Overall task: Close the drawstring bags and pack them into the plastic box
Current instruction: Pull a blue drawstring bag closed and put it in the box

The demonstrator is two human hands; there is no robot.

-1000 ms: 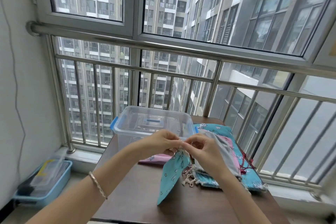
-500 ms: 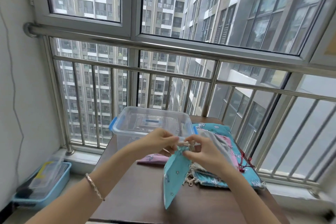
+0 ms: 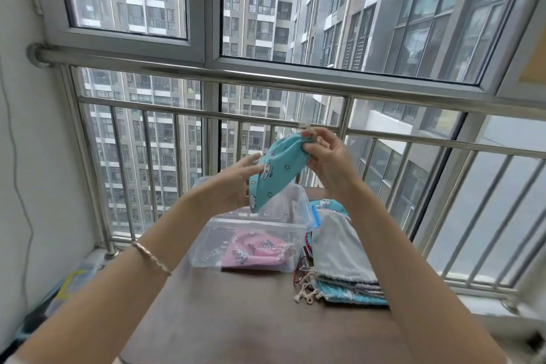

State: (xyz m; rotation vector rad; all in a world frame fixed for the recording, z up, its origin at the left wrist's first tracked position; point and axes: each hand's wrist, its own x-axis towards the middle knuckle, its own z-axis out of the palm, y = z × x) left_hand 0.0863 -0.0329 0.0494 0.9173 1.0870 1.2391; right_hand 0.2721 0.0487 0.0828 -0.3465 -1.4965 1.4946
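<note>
**Item 1:** teal cotton drawstring bag w/ white cartoon and star print.
- Held in the air above the box, clear of it.
- Long axis runs 1 o'clock (cinched neck) to 7 o'clock (flat bottom edge).
- Soft, limp cloth. Neck gathered tight, cream cord tuft poking out at the top.

**Right hand**: thumb + fingertips pinch the gathered neck. The bag trails from this grip toward 7 o'clock.

**Left hand**: at the bag's lower end, nearer the box. Fingers look near-straight and laid on the cloth, not wrapped, but the view is blurred there.

**Item 2:** clear rigid plastic box w/ blue latch.
- Open top, at 6 o'clock of the bag, on the brown wood-grain table.
- Inside: pink printed drawstring bag, cinched, lying flat.

**Item 3:** stack of flat cloth bags, grey on top, teal beneath.
- Just beside the box at its 3 o'clock.
- Knotted cream cords at the near end, loose.

**Next move:** prob. a lowering toward 6 o'clock, bottom edge leading.
</note>
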